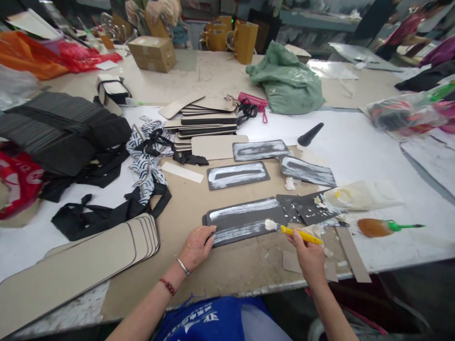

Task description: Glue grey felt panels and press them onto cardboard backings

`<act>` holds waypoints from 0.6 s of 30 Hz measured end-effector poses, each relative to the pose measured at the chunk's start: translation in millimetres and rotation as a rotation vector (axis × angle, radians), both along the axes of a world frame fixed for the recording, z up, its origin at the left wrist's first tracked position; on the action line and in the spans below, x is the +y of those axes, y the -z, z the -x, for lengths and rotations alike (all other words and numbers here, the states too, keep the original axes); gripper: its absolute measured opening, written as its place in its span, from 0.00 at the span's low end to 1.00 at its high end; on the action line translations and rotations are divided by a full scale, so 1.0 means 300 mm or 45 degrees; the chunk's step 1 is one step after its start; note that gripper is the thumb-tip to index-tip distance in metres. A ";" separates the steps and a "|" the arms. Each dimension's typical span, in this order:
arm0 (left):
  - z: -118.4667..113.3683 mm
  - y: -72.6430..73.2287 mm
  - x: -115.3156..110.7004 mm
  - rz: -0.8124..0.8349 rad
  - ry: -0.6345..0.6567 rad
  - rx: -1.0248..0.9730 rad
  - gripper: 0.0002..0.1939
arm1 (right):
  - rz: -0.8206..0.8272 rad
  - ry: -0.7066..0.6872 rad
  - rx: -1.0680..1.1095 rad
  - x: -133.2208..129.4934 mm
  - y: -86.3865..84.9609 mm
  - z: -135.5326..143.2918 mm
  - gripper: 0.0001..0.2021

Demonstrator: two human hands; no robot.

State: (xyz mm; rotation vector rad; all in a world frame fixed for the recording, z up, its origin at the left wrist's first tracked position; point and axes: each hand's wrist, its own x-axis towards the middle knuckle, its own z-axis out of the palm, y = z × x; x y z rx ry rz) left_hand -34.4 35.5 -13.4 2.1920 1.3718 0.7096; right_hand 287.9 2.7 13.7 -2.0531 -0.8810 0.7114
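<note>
My right hand (306, 251) grips a yellow-handled brush (302, 235), its white-coated bristles at the lower edge of a long dark panel (245, 219). White streaks run along the panel's upper and lower sides. At the panel's left end rests my left hand (198, 244), its fingertips on the lower left corner. Behind lie smaller dark pieces smeared with white: one (238, 175) in the middle, another (260, 150) further back, a third (307, 170) to the right. A clear bag (362, 196) with pale paste lies right of the panel on spattered dark scraps (313, 207).
Beige boards (88, 258) are stacked at the left front, more (208, 116) at the back. Black straps (106, 213) and a dark bundle (60, 132) lie left. An orange bottle (373, 227) lies right, a green bag (287, 80) behind. People stand across the table.
</note>
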 end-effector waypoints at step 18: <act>-0.075 0.033 -0.023 0.796 -0.865 -0.521 0.16 | -0.451 -0.574 -0.825 -0.045 -0.088 0.094 0.12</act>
